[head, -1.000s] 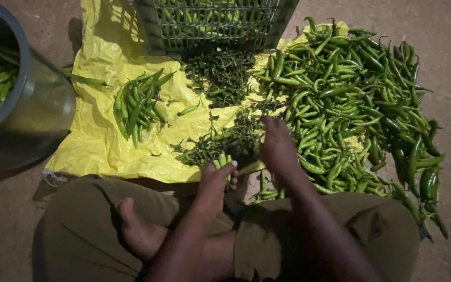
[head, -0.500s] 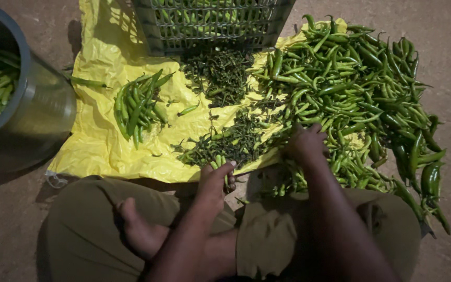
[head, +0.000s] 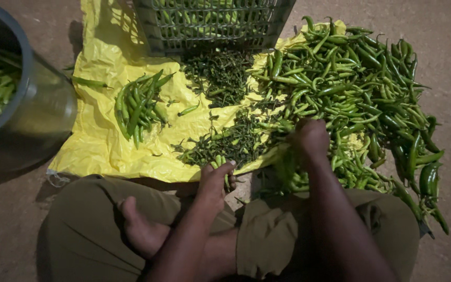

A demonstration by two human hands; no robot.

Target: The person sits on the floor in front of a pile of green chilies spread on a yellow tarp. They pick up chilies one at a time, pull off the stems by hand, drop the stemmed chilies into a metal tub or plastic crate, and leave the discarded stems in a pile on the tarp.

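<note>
Chillies, green, whole: a few short ones [head: 220, 163] pinched in the left hand [head: 216, 180], nearest item, at the near edge of the yellow plastic sheet [head: 100, 141], just beyond the folded knees and bare foot [head: 139, 230]. Left hand closed round them, tips showing above the fingers. Right hand [head: 311, 140], a little farther and to the right, curled down into the near edge of the large chilli pile [head: 356, 99]; whether it grips any cannot be told.

Handling, by judgement: light, slender, fairly firm yet bendable, smooth-skinned and likely to slip; best taken at mid-body or by the stem end.

Middle ground: heap of dark stems and trimmings [head: 230, 143] just beyond the left hand; small bundle of chillies [head: 138, 107] to the left, apart on bare sheet.

Far: second patch of stems [head: 220, 78]; grey slatted plastic crate [head: 212, 26] with chillies inside, standing on the sheet's far edge.

Far left: round metal pot [head: 40, 117] holding chillies, off the sheet on the ground.

Room: open sheet between bundle and pot; earthen ground [head: 447, 31] at right beyond the pile.
</note>
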